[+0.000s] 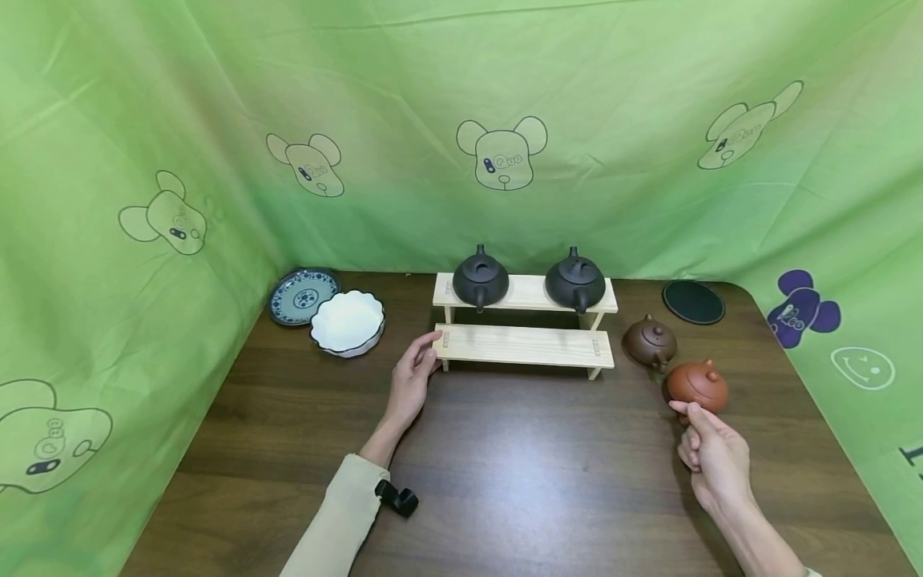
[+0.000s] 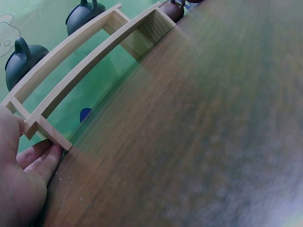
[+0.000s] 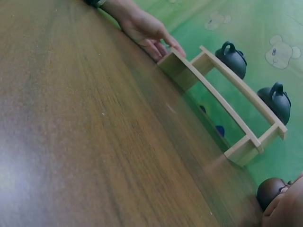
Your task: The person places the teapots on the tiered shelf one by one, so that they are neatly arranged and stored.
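A two-tier wooden shelf (image 1: 522,344) stands near the back of the table, two black teapots (image 1: 481,280) on its upper tier. The lower tier is bare. My left hand (image 1: 409,385) grips the left end of the lower tier, thumb near the board and fingers by the leg (image 2: 53,133). At the right, my right hand (image 1: 717,457) pinches the handle side of a reddish clay teapot (image 1: 698,385); the fingers hide most of the handle. Just behind it sits a dark brown teapot (image 1: 649,340). The right wrist view catches only part of the right hand (image 3: 286,208), at its edge.
A white scalloped bowl (image 1: 348,323) and a blue patterned plate (image 1: 303,296) are at the back left. A dark round mat (image 1: 694,302) lies at the back right. Green printed cloth (image 1: 404,160) walls the wooden table (image 1: 519,465) at the back and sides.
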`<state>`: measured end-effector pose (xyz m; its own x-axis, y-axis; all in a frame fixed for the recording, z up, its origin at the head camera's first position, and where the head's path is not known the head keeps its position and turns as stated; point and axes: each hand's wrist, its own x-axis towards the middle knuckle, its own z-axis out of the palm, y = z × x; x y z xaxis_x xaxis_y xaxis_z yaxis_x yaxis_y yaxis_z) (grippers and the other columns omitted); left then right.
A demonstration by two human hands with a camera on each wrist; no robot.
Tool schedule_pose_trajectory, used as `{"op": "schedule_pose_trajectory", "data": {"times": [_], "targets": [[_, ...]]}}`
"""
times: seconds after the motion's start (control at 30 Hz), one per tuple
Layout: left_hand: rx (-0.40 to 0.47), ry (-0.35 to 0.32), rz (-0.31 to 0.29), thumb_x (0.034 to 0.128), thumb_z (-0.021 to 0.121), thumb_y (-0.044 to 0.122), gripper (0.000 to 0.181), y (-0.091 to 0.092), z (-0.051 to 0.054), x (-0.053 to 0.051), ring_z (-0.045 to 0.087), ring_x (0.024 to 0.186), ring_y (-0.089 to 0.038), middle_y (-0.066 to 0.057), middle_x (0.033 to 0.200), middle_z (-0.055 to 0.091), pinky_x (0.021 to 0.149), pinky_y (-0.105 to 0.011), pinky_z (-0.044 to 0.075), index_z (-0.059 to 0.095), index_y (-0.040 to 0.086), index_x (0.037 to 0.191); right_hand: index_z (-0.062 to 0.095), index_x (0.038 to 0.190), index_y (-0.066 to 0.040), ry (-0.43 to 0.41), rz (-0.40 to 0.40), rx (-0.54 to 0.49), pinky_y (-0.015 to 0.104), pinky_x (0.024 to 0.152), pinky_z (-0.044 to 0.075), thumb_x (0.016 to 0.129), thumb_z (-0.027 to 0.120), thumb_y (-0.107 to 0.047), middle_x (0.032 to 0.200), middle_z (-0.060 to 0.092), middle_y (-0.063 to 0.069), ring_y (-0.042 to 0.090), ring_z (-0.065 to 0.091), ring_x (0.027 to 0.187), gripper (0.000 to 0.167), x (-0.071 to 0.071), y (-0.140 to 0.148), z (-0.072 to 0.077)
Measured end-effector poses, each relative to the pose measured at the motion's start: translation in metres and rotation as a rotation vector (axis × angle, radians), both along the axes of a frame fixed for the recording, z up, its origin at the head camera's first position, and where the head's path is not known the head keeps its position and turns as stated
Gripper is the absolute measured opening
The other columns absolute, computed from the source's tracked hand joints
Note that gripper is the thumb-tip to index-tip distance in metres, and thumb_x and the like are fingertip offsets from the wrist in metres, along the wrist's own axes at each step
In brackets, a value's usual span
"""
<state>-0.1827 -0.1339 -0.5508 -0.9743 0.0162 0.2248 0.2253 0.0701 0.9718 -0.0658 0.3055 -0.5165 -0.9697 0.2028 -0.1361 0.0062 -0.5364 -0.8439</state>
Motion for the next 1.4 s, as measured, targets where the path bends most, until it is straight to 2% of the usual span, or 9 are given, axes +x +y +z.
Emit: {"op": "schedule_pose_trajectory", "data": {"times": [0.2, 0.33, 0.53, 0.73, 0.97, 1.1, 1.23, 1.33, 1.4], "targets": [[0.026, -0.009, -0.020, 0.1188, 0.054, 0.017, 0.036, 0.000, 0.000, -0.001, 0.066, 0.135, -0.028, -0.021, 0.153, 0.065, 0.111, -0.042, 0.061, 0.064, 0.006, 0.152, 0.087, 0.098, -0.009, -0.006, -0.036, 0.049, 0.034, 0.056, -0.002, 0.119, 0.049, -0.011, 0.056, 0.051, -0.010, 0.012, 0.020, 0.053, 0.043, 0.000, 0.000, 0.000], [0.021, 0.010, -0.015, 0.1178, 0.057, 0.020, 0.034, -0.005, -0.016, -0.009, 0.068, 0.132, -0.020, -0.015, 0.150, 0.069, 0.106, -0.036, 0.063, 0.068, 0.012, 0.149, 0.087, 0.099, -0.009, -0.005, -0.046, 0.043, 0.033, 0.056, -0.001, 0.118, 0.050, -0.011, 0.058, 0.052, -0.010, 0.012, 0.022, 0.052, 0.042, 0.001, 0.000, -0.001], [0.029, 0.021, -0.021, 0.1184, 0.055, 0.020, 0.036, -0.003, -0.010, -0.005, 0.068, 0.133, -0.023, -0.019, 0.150, 0.067, 0.107, -0.038, 0.063, 0.066, 0.008, 0.150, 0.087, 0.099, -0.008, 0.005, -0.062, 0.041, 0.033, 0.056, -0.001, 0.118, 0.052, -0.011, 0.058, 0.052, -0.010, 0.013, 0.022, 0.053, 0.040, 0.002, -0.001, 0.000], [0.002, -0.043, 0.001, 0.1190, 0.052, 0.015, 0.036, 0.002, 0.006, 0.003, 0.066, 0.135, -0.027, -0.022, 0.152, 0.065, 0.112, -0.041, 0.060, 0.064, 0.005, 0.152, 0.087, 0.100, -0.008, 0.005, -0.078, 0.056, 0.034, 0.056, -0.001, 0.118, 0.051, -0.009, 0.058, 0.052, -0.009, 0.014, 0.021, 0.053, 0.040, 0.005, -0.001, -0.001], [0.020, 0.020, -0.009, 0.1185, 0.055, 0.021, 0.035, -0.002, -0.009, -0.004, 0.069, 0.129, -0.020, -0.018, 0.147, 0.069, 0.105, -0.033, 0.063, 0.067, 0.009, 0.150, 0.086, 0.102, -0.004, 0.070, -0.116, 0.081, 0.035, 0.054, -0.001, 0.117, 0.052, -0.005, 0.057, 0.051, -0.006, 0.019, 0.017, 0.054, 0.037, 0.010, -0.004, 0.002], [0.016, -0.040, -0.010, 0.1191, 0.053, 0.016, 0.036, 0.001, 0.001, -0.001, 0.067, 0.134, -0.026, -0.019, 0.151, 0.067, 0.112, -0.041, 0.060, 0.064, 0.007, 0.152, 0.085, 0.102, -0.003, 0.093, -0.132, 0.111, 0.035, 0.052, 0.000, 0.117, 0.053, -0.005, 0.057, 0.050, -0.006, 0.020, 0.017, 0.054, 0.035, 0.013, -0.007, 0.005], [0.027, -0.122, -0.004, 0.1186, 0.052, 0.012, 0.036, 0.001, 0.001, -0.003, 0.066, 0.135, -0.026, -0.014, 0.150, 0.069, 0.115, -0.040, 0.058, 0.065, 0.010, 0.153, 0.085, 0.103, -0.004, 0.095, -0.146, 0.149, 0.036, 0.051, 0.000, 0.116, 0.054, -0.006, 0.056, 0.050, -0.006, 0.021, 0.017, 0.053, 0.034, 0.014, -0.012, 0.009], [0.032, -0.095, -0.008, 0.1181, 0.053, 0.012, 0.036, 0.001, 0.000, -0.002, 0.067, 0.133, -0.024, -0.015, 0.148, 0.069, 0.112, -0.037, 0.060, 0.065, 0.009, 0.152, 0.085, 0.103, -0.004, 0.109, -0.143, 0.161, 0.036, 0.050, -0.001, 0.116, 0.054, -0.006, 0.056, 0.049, -0.006, 0.022, 0.015, 0.053, 0.033, 0.016, -0.015, 0.013], [0.020, -0.053, -0.009, 0.1183, 0.051, 0.011, 0.037, 0.003, 0.009, 0.004, 0.067, 0.133, -0.028, -0.024, 0.149, 0.067, 0.112, -0.040, 0.060, 0.062, 0.003, 0.153, 0.084, 0.103, -0.003, 0.123, -0.135, 0.165, 0.036, 0.049, -0.002, 0.117, 0.053, -0.005, 0.056, 0.048, -0.007, 0.022, 0.013, 0.053, 0.034, 0.016, -0.018, 0.016]]}}
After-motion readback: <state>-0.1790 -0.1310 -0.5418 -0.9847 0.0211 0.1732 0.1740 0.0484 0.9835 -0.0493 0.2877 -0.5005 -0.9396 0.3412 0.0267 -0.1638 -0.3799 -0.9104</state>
